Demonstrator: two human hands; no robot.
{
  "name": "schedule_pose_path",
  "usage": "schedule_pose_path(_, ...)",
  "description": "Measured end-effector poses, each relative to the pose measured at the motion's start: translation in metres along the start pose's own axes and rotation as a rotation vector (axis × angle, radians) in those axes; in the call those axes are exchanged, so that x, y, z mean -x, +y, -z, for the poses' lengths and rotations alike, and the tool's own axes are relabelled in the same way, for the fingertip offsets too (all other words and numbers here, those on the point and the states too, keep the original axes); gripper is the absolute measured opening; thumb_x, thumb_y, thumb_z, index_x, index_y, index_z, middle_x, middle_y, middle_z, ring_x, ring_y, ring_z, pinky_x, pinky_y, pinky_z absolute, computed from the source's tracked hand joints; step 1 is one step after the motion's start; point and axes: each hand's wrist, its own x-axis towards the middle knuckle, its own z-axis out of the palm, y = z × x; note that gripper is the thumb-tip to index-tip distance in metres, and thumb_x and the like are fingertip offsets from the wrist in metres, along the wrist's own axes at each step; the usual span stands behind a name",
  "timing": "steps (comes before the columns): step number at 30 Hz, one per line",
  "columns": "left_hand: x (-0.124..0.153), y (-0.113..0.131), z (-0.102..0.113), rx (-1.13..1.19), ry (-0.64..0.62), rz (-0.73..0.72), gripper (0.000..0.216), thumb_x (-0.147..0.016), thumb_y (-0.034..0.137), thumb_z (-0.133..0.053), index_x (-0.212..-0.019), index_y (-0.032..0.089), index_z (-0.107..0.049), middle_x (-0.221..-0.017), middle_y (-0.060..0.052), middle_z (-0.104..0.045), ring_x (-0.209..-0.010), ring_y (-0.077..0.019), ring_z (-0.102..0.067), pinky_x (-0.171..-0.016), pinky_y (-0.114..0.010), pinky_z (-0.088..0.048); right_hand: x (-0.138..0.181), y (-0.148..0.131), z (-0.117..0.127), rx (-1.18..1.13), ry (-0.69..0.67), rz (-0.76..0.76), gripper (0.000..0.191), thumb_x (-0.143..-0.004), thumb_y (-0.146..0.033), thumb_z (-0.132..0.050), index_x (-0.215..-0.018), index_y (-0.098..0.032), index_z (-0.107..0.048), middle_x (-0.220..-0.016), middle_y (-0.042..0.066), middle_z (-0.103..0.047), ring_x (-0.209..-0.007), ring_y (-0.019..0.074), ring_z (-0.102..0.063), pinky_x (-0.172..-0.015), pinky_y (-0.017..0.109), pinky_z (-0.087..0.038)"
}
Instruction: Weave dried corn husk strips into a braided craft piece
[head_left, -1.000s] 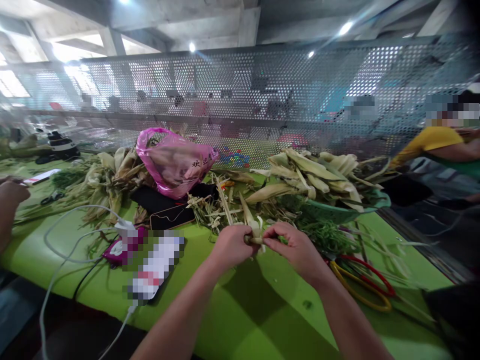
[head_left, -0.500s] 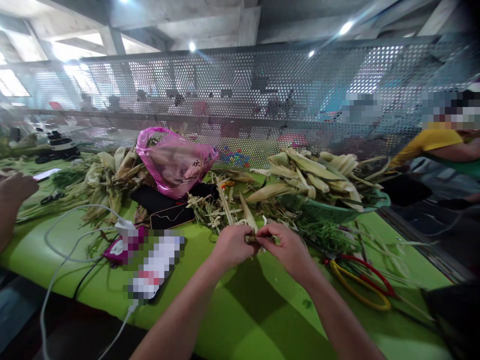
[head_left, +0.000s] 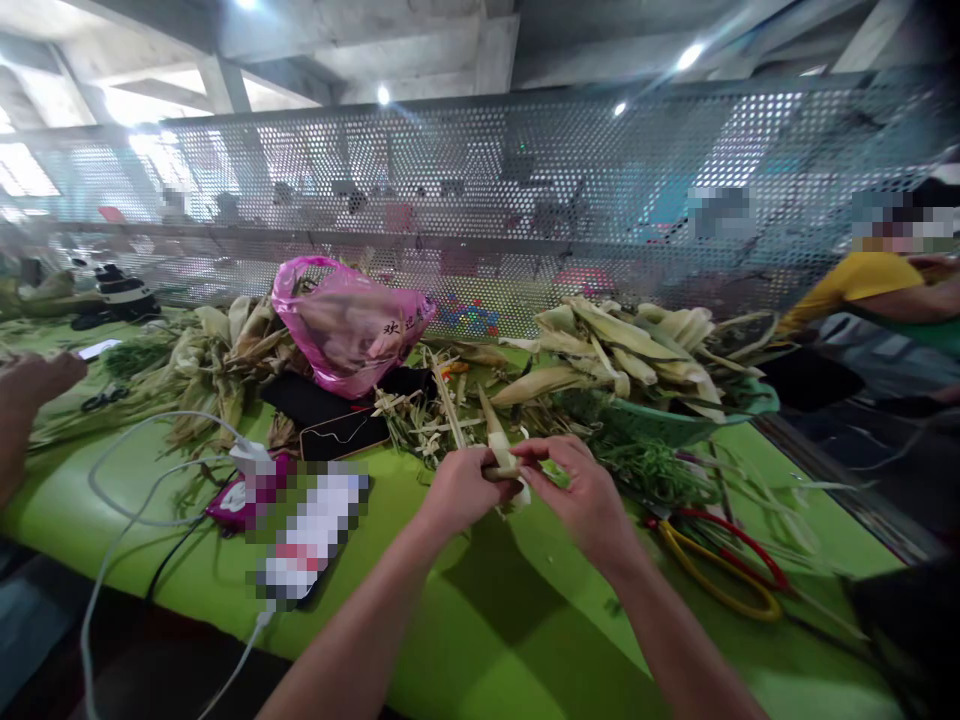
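Note:
Between my hands is a small piece of dried corn husk, rolled or folded at its near end. My left hand is closed round it, thumb and fingers pinching from the left. My right hand pinches at its right end with thumb and forefinger; the fingertips partly hide the piece. Just beyond them a pointed pale husk lies toward the heap of husk scraps. Right of my right hand, scissors with red and yellow handles rest on the green table.
A green basket piled with corn husks stands at right. A pink plastic bag, a dark phone, a charging phone and white cables lie left. Another person's hand is at far left; a yellow-sleeved person sits right.
My right hand has shifted slightly right and its fingers have opened a little from my left hand, showing more of the husk piece. My left hand stays nearly in place.

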Motion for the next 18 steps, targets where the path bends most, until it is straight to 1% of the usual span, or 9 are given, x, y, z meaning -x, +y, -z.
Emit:
schedule_pose_path(3,0.001,-0.001,-0.001,0.000,-0.023,-0.044,0.017,-0.067,0.030,-0.066,-0.072,0.013,-0.065,-0.061,0.002,-0.054,-0.059,-0.0104,-0.046,-0.054,-0.021,-0.032,0.001,-0.001,-0.007,0.005,-0.056,0.024,0.020,-0.079,-0.014,-0.059,-0.094,-0.023,-0.068,-0.092,0.005,-0.065,-0.089,0.0208,-0.060,-0.082,0.035,-0.048)
schedule_pose_path(5,0.001,-0.001,-0.003,0.051,-0.046,-0.045,0.015,-0.064,0.025,-0.068,-0.068,0.012,-0.063,-0.060,0.001,-0.053,-0.059,-0.0104,-0.046,-0.055,-0.022,-0.033,0.001,-0.005,-0.009,0.031,-0.082,0.052,0.021,-0.078,-0.012,-0.058,-0.092,-0.024,-0.069,-0.091,0.004,-0.066,-0.090,0.0213,-0.060,-0.082,0.035,-0.048)
schedule_pose_path(6,0.000,-0.001,-0.005,0.136,-0.058,-0.027,0.015,-0.063,0.025,-0.069,-0.068,0.012,-0.062,-0.060,0.001,-0.053,-0.058,-0.0103,-0.046,-0.055,-0.022,-0.034,0.001,-0.007,-0.009,0.049,-0.065,0.067,0.021,-0.078,-0.012,-0.059,-0.093,-0.024,-0.068,-0.091,0.005,-0.066,-0.091,0.0218,-0.059,-0.083,0.036,-0.047)
schedule_pose_path(8,-0.002,0.000,-0.007,0.417,-0.053,0.045,0.022,-0.065,0.030,-0.071,-0.072,0.012,-0.061,-0.063,0.000,-0.055,-0.056,-0.0100,-0.047,-0.054,-0.022,-0.037,0.001,-0.012,-0.008,0.076,0.017,0.103,0.020,-0.081,-0.015,-0.059,-0.098,-0.024,-0.066,-0.097,0.005,-0.067,-0.096,0.0230,-0.058,-0.087,0.038,-0.046)
schedule_pose_path(10,-0.004,0.001,-0.007,0.720,0.021,0.114,0.031,-0.067,0.038,-0.071,-0.080,0.013,-0.059,-0.068,-0.002,-0.058,-0.055,-0.0099,-0.049,-0.054,-0.023,-0.041,0.002,-0.017,-0.007,0.071,0.096,0.126,0.019,-0.083,-0.019,-0.060,-0.101,-0.024,-0.065,-0.102,0.006,-0.067,-0.100,0.0239,-0.057,-0.089,0.039,-0.044)
schedule_pose_path(11,-0.005,0.001,-0.007,0.837,0.080,0.136,0.034,-0.068,0.041,-0.071,-0.084,0.014,-0.058,-0.071,-0.002,-0.059,-0.056,-0.0100,-0.051,-0.055,-0.023,-0.043,0.003,-0.019,-0.008,0.055,0.105,0.129,0.017,-0.084,-0.021,-0.059,-0.100,-0.024,-0.064,-0.102,0.006,-0.067,-0.099,0.0240,-0.057,-0.088,0.039,-0.044)
schedule_pose_path(14,-0.005,0.002,-0.004,1.043,0.206,0.194,0.040,-0.069,0.046,-0.072,-0.093,0.018,-0.055,-0.080,-0.003,-0.063,-0.066,-0.0120,-0.059,-0.063,-0.023,-0.047,0.007,-0.022,-0.017,-0.010,0.013,0.125,0.013,-0.086,-0.021,-0.057,-0.095,-0.024,-0.065,-0.096,0.005,-0.069,-0.093,0.0229,-0.059,-0.082,0.037,-0.045)
schedule_pose_path(16,-0.005,0.003,-0.003,1.116,0.215,0.251,0.043,-0.070,0.048,-0.070,-0.097,0.020,-0.052,-0.082,-0.003,-0.065,-0.071,-0.0142,-0.063,-0.066,-0.025,-0.049,0.008,-0.020,-0.025,-0.003,-0.089,0.141,0.014,-0.086,-0.017,-0.056,-0.093,-0.024,-0.066,-0.094,0.004,-0.069,-0.092,0.0224,-0.059,-0.082,0.036,-0.044)
schedule_pose_path(18,-0.005,0.004,-0.003,1.156,0.206,0.307,0.043,-0.072,0.049,-0.069,-0.100,0.021,-0.051,-0.082,-0.003,-0.066,-0.073,-0.0156,-0.064,-0.066,-0.026,-0.049,0.009,-0.016,-0.033,0.062,-0.157,0.152,0.015,-0.085,-0.015,-0.057,-0.092,-0.024,-0.066,-0.093,0.004,-0.069,-0.092,0.0225,-0.058,-0.082,0.035,-0.042)
